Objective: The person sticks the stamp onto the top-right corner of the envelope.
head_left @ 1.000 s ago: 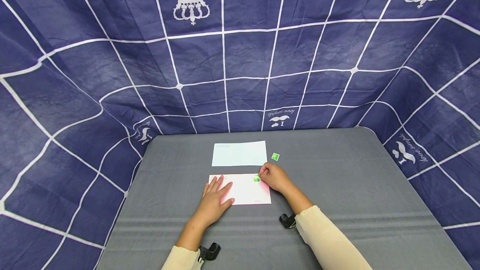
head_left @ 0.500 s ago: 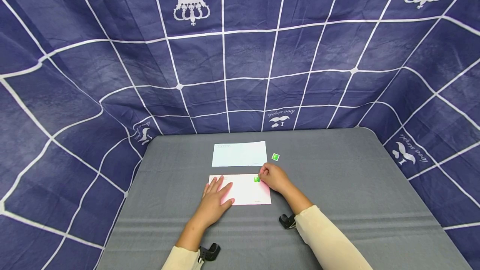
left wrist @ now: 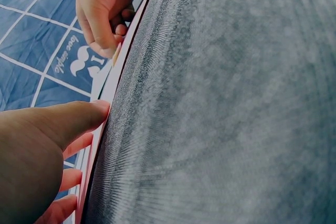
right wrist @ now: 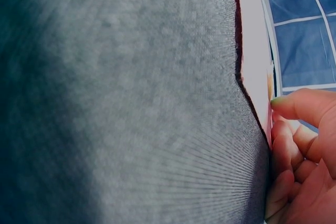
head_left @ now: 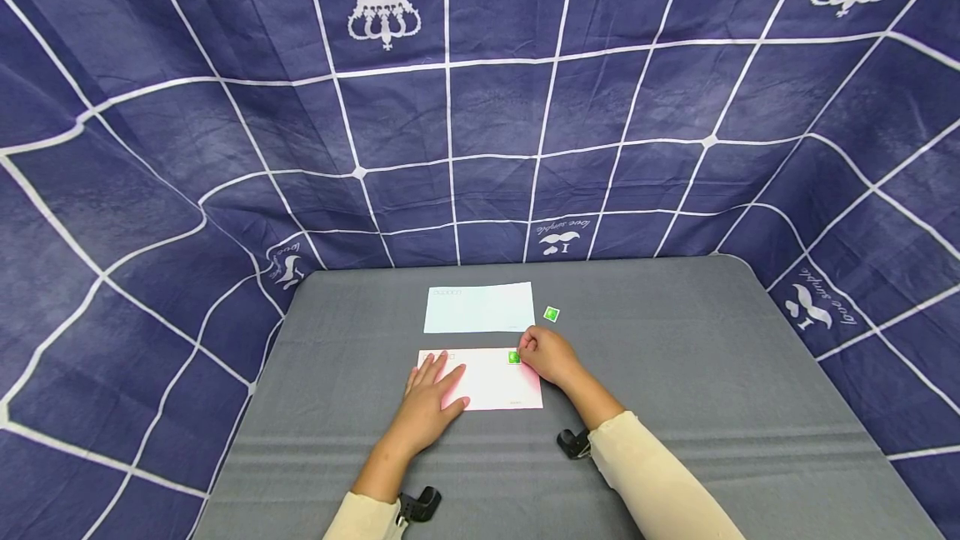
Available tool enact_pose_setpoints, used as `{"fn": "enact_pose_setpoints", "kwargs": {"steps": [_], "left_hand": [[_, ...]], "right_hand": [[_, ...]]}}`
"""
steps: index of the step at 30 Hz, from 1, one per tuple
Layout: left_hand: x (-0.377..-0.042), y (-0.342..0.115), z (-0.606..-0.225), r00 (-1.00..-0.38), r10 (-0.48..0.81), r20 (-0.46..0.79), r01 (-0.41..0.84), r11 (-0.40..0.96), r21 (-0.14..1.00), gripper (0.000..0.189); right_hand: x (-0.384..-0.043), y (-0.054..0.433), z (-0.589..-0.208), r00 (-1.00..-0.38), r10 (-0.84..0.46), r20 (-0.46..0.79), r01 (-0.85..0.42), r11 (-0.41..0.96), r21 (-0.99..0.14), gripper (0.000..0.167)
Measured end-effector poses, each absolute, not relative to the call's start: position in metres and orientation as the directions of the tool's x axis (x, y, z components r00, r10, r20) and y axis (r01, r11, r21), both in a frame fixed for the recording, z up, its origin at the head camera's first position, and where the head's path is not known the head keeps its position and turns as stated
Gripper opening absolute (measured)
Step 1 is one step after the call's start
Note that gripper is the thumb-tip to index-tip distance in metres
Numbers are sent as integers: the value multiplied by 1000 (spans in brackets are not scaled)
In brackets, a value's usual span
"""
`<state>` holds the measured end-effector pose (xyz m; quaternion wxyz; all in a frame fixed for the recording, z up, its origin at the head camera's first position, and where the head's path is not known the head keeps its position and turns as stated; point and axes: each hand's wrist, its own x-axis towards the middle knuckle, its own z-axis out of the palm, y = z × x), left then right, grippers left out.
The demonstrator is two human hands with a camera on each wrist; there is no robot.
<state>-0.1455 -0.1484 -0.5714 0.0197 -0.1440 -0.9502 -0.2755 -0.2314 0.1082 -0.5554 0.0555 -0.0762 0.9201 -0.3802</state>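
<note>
A pale pink envelope point(head_left: 491, 386) lies flat in front of the person. My left hand point(head_left: 427, 408) rests on its left part, fingers spread and straight. At the envelope's upper right corner is a small green stamp point(head_left: 513, 357) with a white border. My right hand point(head_left: 550, 354) reaches in from the right with curled fingers, and its fingertips pinch the stamp's right edge. In the right wrist view the thumb point(right wrist: 302, 103) comes down at the envelope's edge beside the stamp. In the left wrist view the stamp point(left wrist: 116, 55) shows edge-on under the right fingertips.
A pale blue envelope point(head_left: 480, 309) lies behind the pink one. To its right is a second green stamp point(head_left: 551, 314), slightly turned. The grey cloth-covered table point(head_left: 675, 373) is bordered by a dark blue curtain point(head_left: 495, 107) with white lines.
The green stamp on the pink envelope shifts very slightly at the right fingertips. Both hands keep their places, and the envelopes stay where they were.
</note>
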Motion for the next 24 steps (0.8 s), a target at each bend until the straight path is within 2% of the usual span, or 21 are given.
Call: {"fn": "enact_pose_setpoints", "kwargs": {"steps": [24], "left_hand": [[-144, -148, -570, -956, 266, 126, 292, 802, 522, 55]], "right_hand": [[-233, 111, -557, -985, -171, -39, -91, 688, -720, 9]]}}
